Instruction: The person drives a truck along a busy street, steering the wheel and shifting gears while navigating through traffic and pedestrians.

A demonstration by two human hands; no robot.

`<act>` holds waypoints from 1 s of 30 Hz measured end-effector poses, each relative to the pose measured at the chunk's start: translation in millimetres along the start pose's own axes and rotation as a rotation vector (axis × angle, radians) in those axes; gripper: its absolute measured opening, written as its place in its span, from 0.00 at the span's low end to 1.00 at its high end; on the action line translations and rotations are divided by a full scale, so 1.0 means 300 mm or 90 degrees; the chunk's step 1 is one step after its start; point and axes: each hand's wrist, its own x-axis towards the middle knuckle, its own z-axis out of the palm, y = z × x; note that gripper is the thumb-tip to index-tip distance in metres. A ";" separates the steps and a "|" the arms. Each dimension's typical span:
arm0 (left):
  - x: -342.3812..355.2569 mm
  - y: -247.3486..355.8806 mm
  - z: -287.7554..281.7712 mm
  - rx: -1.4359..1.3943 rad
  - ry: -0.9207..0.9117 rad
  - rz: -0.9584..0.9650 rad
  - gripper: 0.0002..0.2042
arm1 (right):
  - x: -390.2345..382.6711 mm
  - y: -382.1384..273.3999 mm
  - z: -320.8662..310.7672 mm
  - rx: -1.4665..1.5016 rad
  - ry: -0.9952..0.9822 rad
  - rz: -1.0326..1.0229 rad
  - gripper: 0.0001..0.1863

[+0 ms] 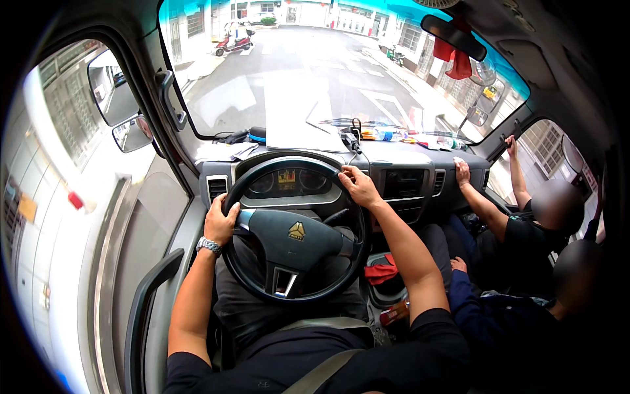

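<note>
A large black steering wheel [298,299] with a gold triangular emblem at its hub is in front of me. My left hand [220,220] is closed round the left side of its rim, with a metal-band watch [209,247] on that wrist. At the upper right of the rim, my right hand [357,185] is curled over it, fingers bent on the wheel. Behind the wheel, the instrument panel [287,182] shows a lit yellowish display between two dials. A stalk [336,217] sticks out to the right behind the hub.
White papers [305,134], a bottle [453,142] and cables lie on the dashboard. Two other people sit at the right; one rests a hand [462,172] on the dash. A red cloth [382,270] lies in the centre console. Outside, a red scooter [233,43] stands beside the road [315,59].
</note>
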 end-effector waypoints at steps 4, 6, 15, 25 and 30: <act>-0.008 -0.033 -0.001 -0.013 0.038 0.013 0.24 | 0.010 0.014 -0.014 0.170 -0.171 0.177 0.26; -0.038 -0.058 -0.007 -0.036 0.057 -0.010 0.23 | -0.027 0.003 0.005 0.185 -0.140 0.171 0.23; -0.313 0.017 -0.020 -0.035 0.114 0.065 0.27 | -0.164 0.013 -0.014 0.234 -0.040 0.185 0.21; -0.720 0.153 -0.016 -0.063 -0.001 -0.054 0.46 | -0.269 -0.029 -0.009 0.237 0.042 0.226 0.21; -0.775 0.156 -0.015 -0.133 -0.120 -0.135 0.50 | -0.301 -0.029 -0.001 0.242 0.071 0.238 0.21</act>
